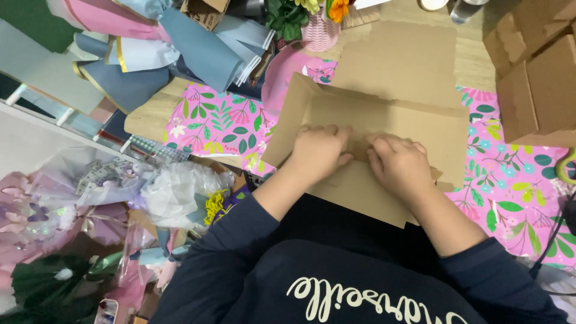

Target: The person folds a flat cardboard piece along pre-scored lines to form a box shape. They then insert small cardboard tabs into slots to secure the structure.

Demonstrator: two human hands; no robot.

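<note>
A flat brown cardboard box blank (pixel 384 117) lies partly folded on the table in front of me, its left flap standing up. My left hand (pixel 318 151) presses down on the cardboard near its middle, fingers curled. My right hand (pixel 399 163) rests right beside it, fingertips pushing on the same fold. Both hands touch the cardboard and almost meet each other. Dark blue sleeves cover my forearms.
Pink floral wrapping paper (pixel 219 120) covers the wooden table under the cardboard. Assembled brown boxes (pixel 534 78) stand at the right. Rolled blue and pink paper sheets (pixel 162 54) pile up at the far left. Clear plastic bouquets and ribbons (pixel 120 192) crowd the left side.
</note>
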